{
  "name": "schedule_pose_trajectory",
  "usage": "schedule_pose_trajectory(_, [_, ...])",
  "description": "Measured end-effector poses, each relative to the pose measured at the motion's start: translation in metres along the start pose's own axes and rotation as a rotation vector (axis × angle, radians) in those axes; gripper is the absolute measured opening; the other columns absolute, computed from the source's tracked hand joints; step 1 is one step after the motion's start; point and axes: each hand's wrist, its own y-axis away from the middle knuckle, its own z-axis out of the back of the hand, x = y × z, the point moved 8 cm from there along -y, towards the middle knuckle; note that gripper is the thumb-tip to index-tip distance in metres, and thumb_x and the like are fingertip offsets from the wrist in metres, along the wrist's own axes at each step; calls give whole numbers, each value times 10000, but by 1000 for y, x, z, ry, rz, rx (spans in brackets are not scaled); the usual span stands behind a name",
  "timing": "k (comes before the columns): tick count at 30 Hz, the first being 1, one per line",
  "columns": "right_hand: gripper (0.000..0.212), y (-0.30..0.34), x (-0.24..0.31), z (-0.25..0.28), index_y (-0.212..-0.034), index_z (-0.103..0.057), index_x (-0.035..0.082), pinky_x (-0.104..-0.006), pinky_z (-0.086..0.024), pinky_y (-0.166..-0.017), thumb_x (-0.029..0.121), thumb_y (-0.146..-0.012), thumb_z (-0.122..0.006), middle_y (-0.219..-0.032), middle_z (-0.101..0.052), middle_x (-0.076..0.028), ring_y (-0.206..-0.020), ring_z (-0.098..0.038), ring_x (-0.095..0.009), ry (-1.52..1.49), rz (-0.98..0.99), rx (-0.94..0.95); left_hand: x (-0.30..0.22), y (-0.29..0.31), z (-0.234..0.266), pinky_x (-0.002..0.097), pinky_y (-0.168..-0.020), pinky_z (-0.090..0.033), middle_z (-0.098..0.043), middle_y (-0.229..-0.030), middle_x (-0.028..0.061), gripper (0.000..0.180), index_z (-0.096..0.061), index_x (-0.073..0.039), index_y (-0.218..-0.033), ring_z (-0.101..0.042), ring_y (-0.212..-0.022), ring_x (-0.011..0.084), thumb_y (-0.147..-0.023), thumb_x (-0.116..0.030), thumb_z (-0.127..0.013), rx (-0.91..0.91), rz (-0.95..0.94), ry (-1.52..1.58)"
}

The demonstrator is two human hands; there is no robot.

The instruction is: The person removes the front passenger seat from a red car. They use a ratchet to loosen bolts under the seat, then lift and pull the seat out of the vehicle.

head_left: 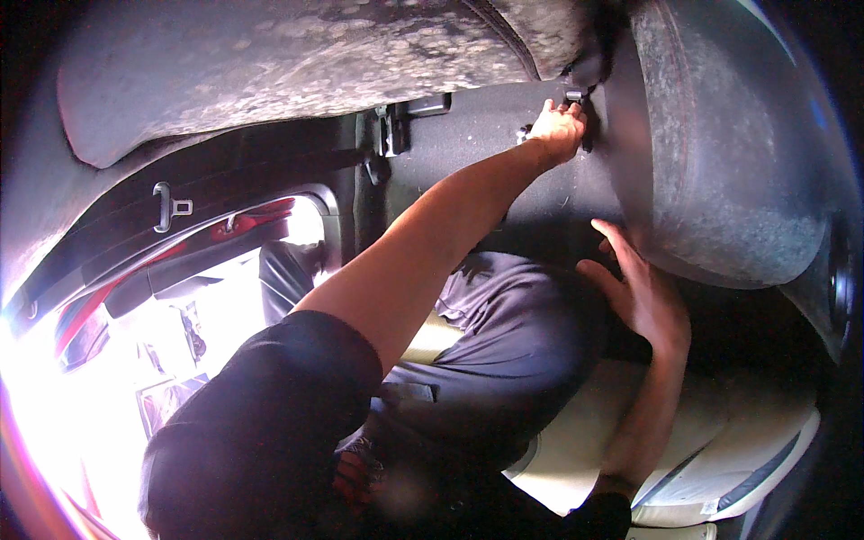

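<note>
My left hand (560, 131) reaches far forward to the dark floor at the base of the right-hand seat. Its fingers are curled in at a small metal fitting (575, 94) on a dark part there; what they hold, if anything, is hidden. Nearer me, my right hand (641, 301) is raised beside the lower edge of the right-hand seat (720, 171). Its thumb and fingers are apart, with nothing in them. The other dark seat (297, 72), mottled with pale spots, spans the top left.
Between the seats lies dark grey carpet (450, 148), with a metal seat bracket (391, 130) at its left. A seat-belt tongue (180, 207) hangs at the left, by a bright door opening. Below right is a cream seat (702, 441). My bent leg (522, 333) fills the middle.
</note>
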Motion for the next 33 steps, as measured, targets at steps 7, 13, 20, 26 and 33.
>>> schedule_pose_trajectory(7, [598, -1, 4, 1, -1412, -475, 94, -459, -517, -920, 410, -943, -669, -1160, -662, -188, -1068, -663, -341, 20, 7, 4, 2, 0, 0, 522, -927, -434, -642, -1123, 131, 274, -654, -44, -1088, -647, -1071, 291, -859, -182, -595, -97, 71, -59])
schedule_pose_trajectory(13, [566, 0, 2, 2, -1408, -504, 142, -427, -517, -883, 296, -913, -732, -1111, -675, -163, -1022, -666, -325, 15, 19, -41, 3, -8, -7, 549, -989, -413, -625, -1185, 149, 315, -638, -37, -1151, -640, -1107, 314, -873, -173, -581, 127, 10, -96])
schedule_pose_trajectory(20, [564, 1, 0, -2, -1402, -503, 123, -441, -518, -884, 338, -923, -709, -1116, -677, -170, -1017, -669, -336, -19, -6, -28, -3, -2, 1, 573, -1016, -404, -616, -1250, 165, 313, -655, -24, -1157, -616, -1159, 319, -891, -162, -565, 71, 35, -58])
schedule_pose_trajectory(26, [575, 1, 1, 3, -1403, -500, 111, -453, -512, -899, 380, -931, -688, -1118, -673, -180, -1021, -668, -343, 15, -23, -10, -5, -7, -3, 555, -1001, -416, -620, -1233, 187, 316, -651, 3, -1145, -620, -1148, 331, -894, -159, -548, 134, -17, -104])
schedule_pose_trajectory(33, [563, 1, 5, 3, -1380, -519, 87, -457, -518, -887, 399, -939, -677, -1101, -671, -187, -1006, -670, -342, -32, 11, -41, 2, -3, -6, 544, -968, -440, -629, -1195, 173, 322, -630, -9, -1164, -636, -1130, 331, -906, -185, -554, 23, 76, -52])
